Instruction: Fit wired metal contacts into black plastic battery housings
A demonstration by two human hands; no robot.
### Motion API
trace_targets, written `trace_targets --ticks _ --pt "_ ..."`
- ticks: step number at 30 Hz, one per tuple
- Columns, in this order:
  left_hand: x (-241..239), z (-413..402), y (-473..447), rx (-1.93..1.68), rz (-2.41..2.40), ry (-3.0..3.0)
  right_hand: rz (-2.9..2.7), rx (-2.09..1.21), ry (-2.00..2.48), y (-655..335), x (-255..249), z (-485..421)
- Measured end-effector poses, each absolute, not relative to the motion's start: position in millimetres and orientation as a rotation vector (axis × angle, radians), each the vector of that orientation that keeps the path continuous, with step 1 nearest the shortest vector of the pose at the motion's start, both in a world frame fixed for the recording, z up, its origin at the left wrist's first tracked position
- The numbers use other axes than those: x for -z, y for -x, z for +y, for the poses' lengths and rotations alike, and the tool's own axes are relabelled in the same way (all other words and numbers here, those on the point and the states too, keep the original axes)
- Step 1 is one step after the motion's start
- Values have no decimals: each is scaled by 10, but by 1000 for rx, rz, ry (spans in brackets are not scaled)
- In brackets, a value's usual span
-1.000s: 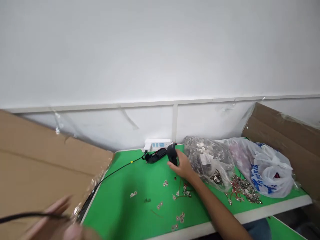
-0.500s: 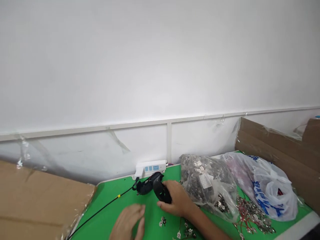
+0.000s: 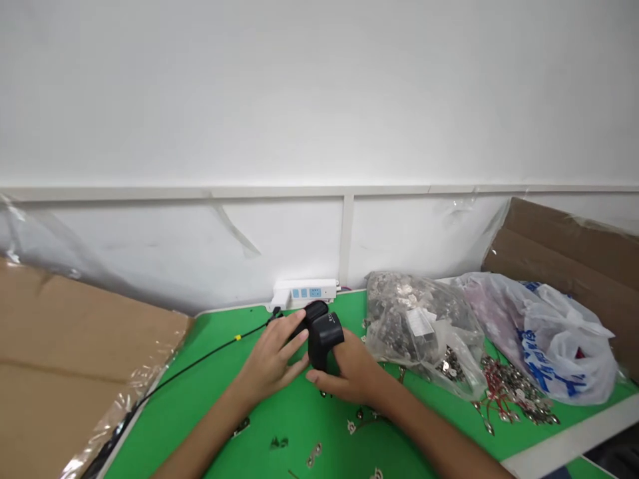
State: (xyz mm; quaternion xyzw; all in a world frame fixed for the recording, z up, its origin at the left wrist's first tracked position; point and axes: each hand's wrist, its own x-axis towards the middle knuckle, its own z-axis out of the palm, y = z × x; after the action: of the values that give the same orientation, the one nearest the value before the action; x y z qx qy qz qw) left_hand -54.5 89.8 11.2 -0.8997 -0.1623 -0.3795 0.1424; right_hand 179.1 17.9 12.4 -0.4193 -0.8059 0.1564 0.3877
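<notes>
Metal tabs (image 3: 314,455), small, loose on green tabletop (image 3: 287,416), nearest the viewer. Right hand (image 3: 352,372): curled round a black device (image 3: 324,338), gripping from its right side. Left hand (image 3: 272,359): fingers spread, tips at the device's left; whether they grip, cannot tell. Handling, as judged: firm right hold on the body, light left fingertips to steady, no strain on the black cable (image 3: 210,354). Device: located between the hands; matt black, smooth, curved, rounded above, small pale lettering on top; underside hidden. Clear plastic bag (image 3: 399,332) of metal parts, to the right. Power strip (image 3: 327,290), white, blue sockets, beyond the device. White wall (image 3: 319,100), farthest.
</notes>
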Motion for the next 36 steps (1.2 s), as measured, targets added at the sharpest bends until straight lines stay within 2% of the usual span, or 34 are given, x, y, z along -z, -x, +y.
trace_targets --ticks 5,11,21,26,30,36 --pt "-73 923 550 970 -229 2714 -2061 -620 1006 -1768 -259 49" --pt "-49 879 496 1017 -163 2643 -1985 -898 937 -1791 -270 -13" --pt "-37 740 371 1079 -200 2762 -2046 -935 881 -1803 -214 7" --pt "-26 738 428 1272 -522 2826 -2064 -1037 934 -1807 -238 235" --pt "-9 729 464 1396 -919 2795 -2279 -951 960 -1876 -370 365" --pt "-11 704 456 1191 -935 2884 -2460 -955 1052 -2228 -281 239"
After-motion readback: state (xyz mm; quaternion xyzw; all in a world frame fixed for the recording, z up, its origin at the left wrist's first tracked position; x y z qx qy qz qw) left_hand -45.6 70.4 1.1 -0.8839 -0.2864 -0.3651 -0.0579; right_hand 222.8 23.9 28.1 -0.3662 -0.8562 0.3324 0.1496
